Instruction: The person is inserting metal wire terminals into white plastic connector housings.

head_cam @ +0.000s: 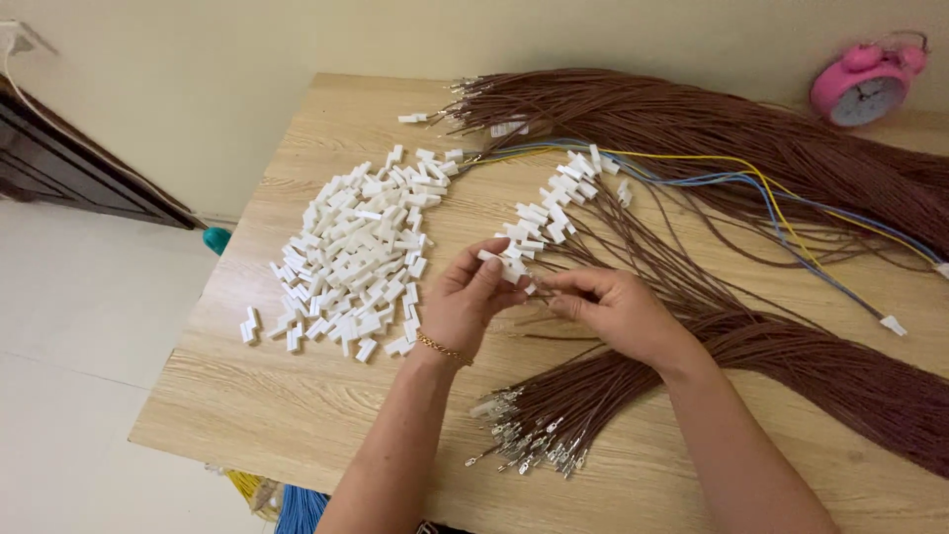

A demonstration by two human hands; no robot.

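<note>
Bare metal terminals (524,450) of a brown wire bundle (791,366) fan toward the camera. Above, the left hand (465,302) pinches a white connector (491,256) while the right hand (613,307) pinches a wire end; a misaligned terminal could bend, or loose housings (356,257) scatter.

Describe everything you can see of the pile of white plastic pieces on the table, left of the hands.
The pile of white plastic pieces is a loose heap of many small, blocky connector housings, matte white and hard-looking. They lie jumbled at all angles, stacked thickest in the middle, with a few strays scattered at the lower left edge. The heap rests on the wooden table, left of the left hand, which does not touch it. Its upper end nearly reaches the brown wires.
</note>
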